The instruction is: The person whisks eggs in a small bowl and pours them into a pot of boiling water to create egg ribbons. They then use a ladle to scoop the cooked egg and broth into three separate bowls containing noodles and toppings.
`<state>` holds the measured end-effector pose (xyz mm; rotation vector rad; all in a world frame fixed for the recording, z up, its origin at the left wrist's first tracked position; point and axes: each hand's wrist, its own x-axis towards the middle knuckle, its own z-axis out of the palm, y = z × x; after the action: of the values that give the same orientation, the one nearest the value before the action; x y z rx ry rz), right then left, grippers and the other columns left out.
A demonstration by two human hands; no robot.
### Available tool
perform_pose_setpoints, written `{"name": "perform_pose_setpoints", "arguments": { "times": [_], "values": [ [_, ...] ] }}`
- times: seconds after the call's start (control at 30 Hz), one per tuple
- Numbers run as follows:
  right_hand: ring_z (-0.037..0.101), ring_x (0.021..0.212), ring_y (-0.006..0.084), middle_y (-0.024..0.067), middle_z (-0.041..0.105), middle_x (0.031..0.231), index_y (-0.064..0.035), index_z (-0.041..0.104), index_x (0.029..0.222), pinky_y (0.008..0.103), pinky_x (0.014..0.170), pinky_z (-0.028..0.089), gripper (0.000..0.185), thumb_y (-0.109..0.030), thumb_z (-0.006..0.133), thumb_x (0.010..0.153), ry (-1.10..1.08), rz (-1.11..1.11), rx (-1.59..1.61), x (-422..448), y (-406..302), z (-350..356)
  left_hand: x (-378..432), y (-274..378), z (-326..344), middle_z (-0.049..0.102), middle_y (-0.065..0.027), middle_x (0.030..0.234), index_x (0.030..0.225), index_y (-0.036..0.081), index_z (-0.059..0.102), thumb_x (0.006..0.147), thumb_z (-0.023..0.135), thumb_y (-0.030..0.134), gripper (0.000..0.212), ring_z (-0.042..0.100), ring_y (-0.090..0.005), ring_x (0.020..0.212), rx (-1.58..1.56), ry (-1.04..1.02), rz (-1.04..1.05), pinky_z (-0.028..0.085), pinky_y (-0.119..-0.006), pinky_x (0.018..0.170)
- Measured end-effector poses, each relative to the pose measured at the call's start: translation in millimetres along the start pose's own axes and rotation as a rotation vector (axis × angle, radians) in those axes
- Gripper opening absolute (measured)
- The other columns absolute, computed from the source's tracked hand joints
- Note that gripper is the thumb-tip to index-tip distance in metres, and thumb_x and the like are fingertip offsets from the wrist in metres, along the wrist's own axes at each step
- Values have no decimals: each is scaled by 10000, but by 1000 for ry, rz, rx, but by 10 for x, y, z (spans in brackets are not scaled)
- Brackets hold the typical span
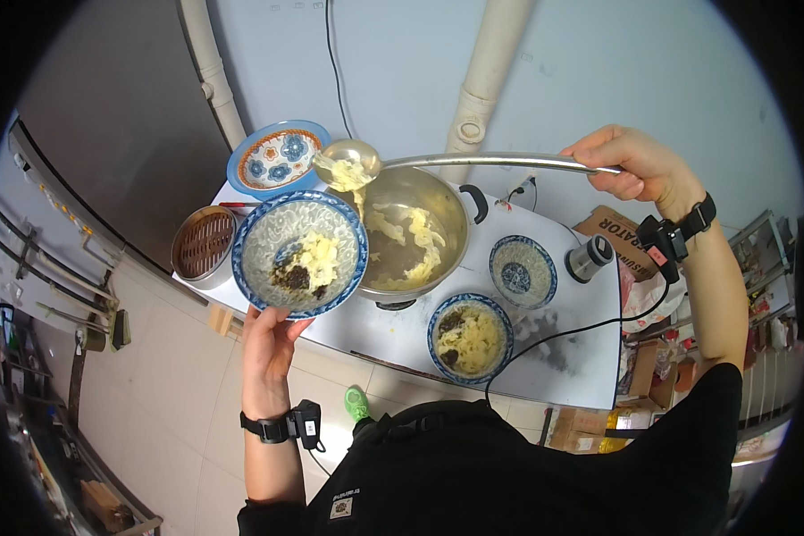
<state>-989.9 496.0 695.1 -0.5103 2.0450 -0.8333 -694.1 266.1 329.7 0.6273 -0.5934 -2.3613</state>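
Note:
My right hand (pixel 633 164) grips the end of a long-handled metal ladle (pixel 482 159). Its bowl is over the far left rim of a big steel pot (pixel 465 251), and pale yellow shredded food (pixel 346 174) hangs from its lip. Below and left of it, my left hand (pixel 273 338) holds a blue-rimmed patterned bowl (pixel 254 261) by its near edge, tilted toward me. Inside that bowl lie yellow shreds (pixel 320 258) and a dark brown paste or seasoning (pixel 298 278). More yellow strands (pixel 425 248) are in the pot.
On the white table (pixel 388 342) stand a filled blue-rimmed bowl (pixel 506 352), a similar bowl (pixel 522 268) without food, a cylindrical container (pixel 589 258), a floral basin (pixel 241 171) and a round slatted steamer (pixel 201 244). A black cable (pixel 569 333) runs from my right wrist across the table.

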Motion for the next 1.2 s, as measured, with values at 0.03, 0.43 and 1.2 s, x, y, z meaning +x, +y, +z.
{"name": "perform_pose_setpoints", "arguments": {
  "times": [0.03,0.43,1.2],
  "values": [
    [286,404,1,53,525,606,57,569,1233,152,317,172,346,-87,533,920,6,-7,-7,-34,-31,28,29,-13,33,569,-215,1187,1271,-59,407,799,456,-88,476,670,-335,940,-5,-8,-12,640,-403,740],
    [466,506,55,36,609,624,-16,711,1061,228,438,351,207,-68,611,887,177,-361,-495,167,530,769,81,-93,250,577,-195,1186,1250,-62,430,796,459,-71,454,665,-323,958,-16,-60,-101,639,-405,755],
    [605,620,272,65,583,649,-134,687,924,398,533,459,133,-116,656,796,452,-772,-1623,1208,998,110,-90,-19,-104,561,-186,1227,1301,-46,427,781,469,-73,522,654,-320,997,-25,134,-17,644,-377,722]
  ]
}}
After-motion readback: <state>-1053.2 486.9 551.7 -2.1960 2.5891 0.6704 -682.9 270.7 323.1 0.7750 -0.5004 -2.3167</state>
